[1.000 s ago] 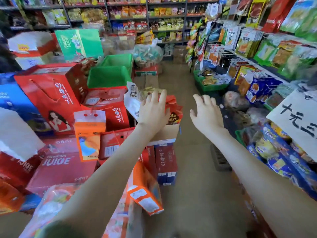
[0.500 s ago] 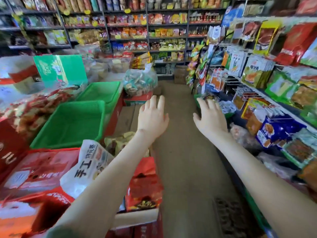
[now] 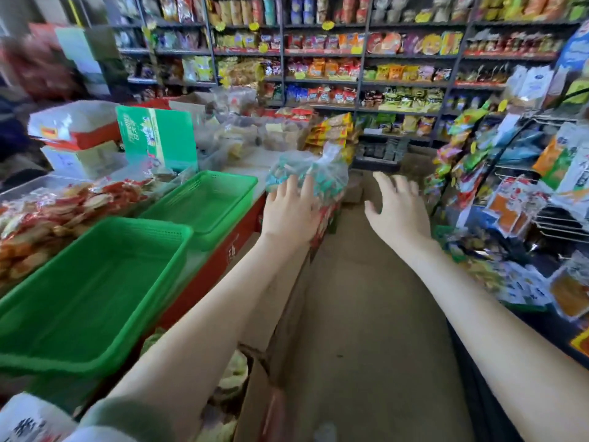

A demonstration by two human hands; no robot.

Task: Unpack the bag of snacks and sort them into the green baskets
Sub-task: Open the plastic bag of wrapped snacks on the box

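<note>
Clear plastic meets the fingertips of my left hand. The fingers are spread and fairly straight, laid over the near side of the bag of snacks rather than curled round it, and I cannot tell whether they press on it. My right hand hovers just beside the bag's right side, over the aisle floor. It is spread wide too, holding nothing, and I judge it is placed to close on the far flank so both palms can cradle the load.

The bag is gathered at the top and stuffed with small blue-green packets. It sits at the far end of the row of red cartons, just beyond the far green basket. A soft, slumping sack like this will likely sag from a one-handed grab, which is why I approach it from two sides.

Nearer to me the second green basket lies on the same row, close to the first. Both baskets are bare inside, so nothing is sorted yet. Keeping them side by side near the bag should make each packet's trip short. A heap of red-wrapped snacks lies left of the baskets.
</note>
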